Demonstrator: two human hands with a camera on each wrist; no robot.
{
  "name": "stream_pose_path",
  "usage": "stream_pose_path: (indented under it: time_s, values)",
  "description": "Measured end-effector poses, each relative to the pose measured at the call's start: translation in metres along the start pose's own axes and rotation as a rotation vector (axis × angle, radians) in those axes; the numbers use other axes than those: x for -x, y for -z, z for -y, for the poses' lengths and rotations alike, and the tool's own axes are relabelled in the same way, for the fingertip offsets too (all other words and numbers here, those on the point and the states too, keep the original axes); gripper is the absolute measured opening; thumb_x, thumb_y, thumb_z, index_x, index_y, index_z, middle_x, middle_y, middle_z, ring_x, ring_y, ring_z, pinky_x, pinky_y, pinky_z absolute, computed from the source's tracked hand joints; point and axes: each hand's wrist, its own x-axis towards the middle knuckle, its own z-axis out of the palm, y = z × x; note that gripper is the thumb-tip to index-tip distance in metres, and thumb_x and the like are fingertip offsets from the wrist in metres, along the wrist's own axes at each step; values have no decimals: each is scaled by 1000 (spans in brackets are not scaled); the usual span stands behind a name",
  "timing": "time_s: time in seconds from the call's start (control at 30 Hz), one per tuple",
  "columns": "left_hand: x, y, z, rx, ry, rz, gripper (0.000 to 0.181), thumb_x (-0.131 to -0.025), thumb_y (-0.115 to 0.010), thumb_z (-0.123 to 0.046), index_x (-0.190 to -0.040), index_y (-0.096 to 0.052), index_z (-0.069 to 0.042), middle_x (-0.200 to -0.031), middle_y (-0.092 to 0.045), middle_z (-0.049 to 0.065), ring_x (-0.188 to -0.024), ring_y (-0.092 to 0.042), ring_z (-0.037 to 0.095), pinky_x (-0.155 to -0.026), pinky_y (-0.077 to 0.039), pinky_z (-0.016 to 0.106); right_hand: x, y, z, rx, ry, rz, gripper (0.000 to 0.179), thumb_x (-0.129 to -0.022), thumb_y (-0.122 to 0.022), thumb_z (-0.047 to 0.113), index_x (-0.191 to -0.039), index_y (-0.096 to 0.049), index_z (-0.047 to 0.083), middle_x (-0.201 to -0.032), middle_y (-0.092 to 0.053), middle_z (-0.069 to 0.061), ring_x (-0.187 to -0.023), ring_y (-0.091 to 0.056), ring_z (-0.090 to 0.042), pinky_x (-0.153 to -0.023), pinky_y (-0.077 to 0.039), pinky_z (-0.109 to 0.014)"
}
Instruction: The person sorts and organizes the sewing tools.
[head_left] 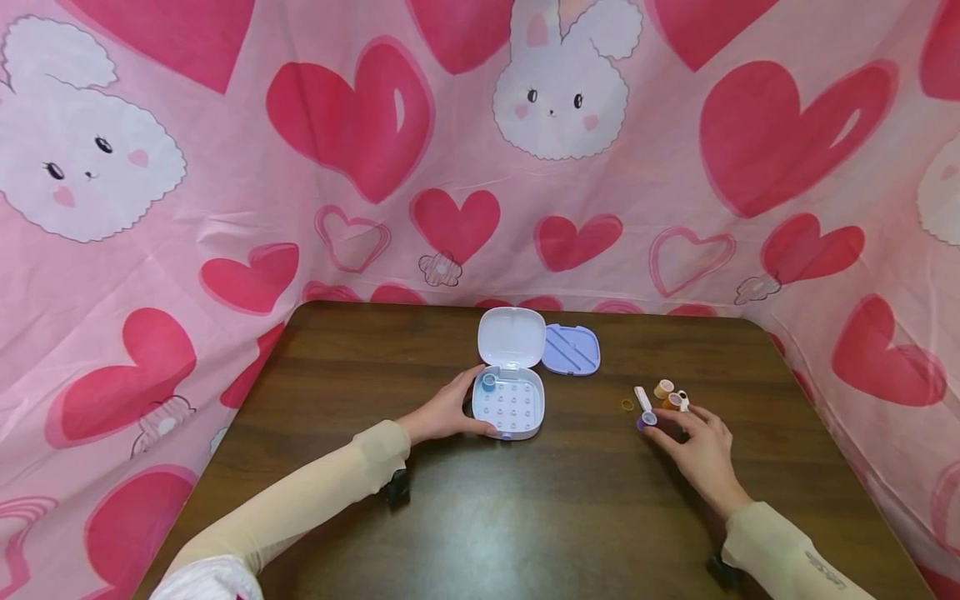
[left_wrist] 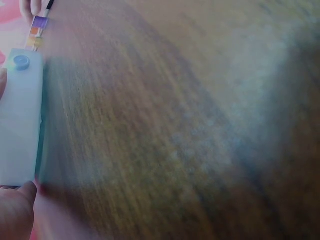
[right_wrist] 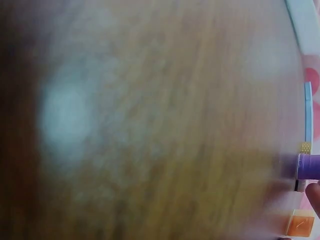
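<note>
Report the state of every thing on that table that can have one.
White box: gripped by the left hand
Box lid: hinged open
Blue spool: upright in the box's far-left corner
Lavender tray: out of the box, flat on the table
Purple spool: pinched by the right hand
Orange spool: upright, near the right hand
Tan spool: standing upright
Gold thimble: set down
White stick: lying down
Black-and-white item: too small to tell

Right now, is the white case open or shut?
The white case is open: its lid is tilted back, exposing pegs and a blue spool inside.
</note>
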Motion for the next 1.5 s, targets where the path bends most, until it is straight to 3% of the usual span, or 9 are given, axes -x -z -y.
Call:
stream_pose_path:
  time_s: [0.3,0.63,1.03,1.5]
  values:
    - [1,0,-1,-7,3,-10,109,-80,-91,-35,-163,-24,-10,-161,-37,14,-144,-42,33,-121,-34,54,-3,-3,0,17,-10,6,34,-85,-87,17,-113,-77,1,-115,-72,-28,-126,-42,-52,-103,-19,-74]
    - [2,0,-2,2,13,-6,110,-81,-91,-36,-164,-23,-11,-162,-36,13,-145,-40,33,-121,-34,55,-5,-5,0,38,-70,82,39,-89,-84,26,-116,-76,0,-121,-70,-30,-129,-41,-52,-106,-16,-75]
    - [2,2,-1,4,12,3,110,-81,-90,-36,-164,-23,-10,-163,-35,13,-146,-39,32,-122,-34,54,-6,-4,2,43,-67,84,38,-90,-83,25,-117,-75,-1,-122,-69,-30,-127,-42,-52,-105,-17,-74]
    - [2,1,-2,-1,14,1,110,-80,-91,-36,-164,-24,-10,-162,-36,13,-146,-40,32,-122,-34,53,-6,-1,-1,37,-47,44,33,-88,-85,20,-111,-77,-2,-110,-72,-31,-125,-44,-53,-105,-18,-74]
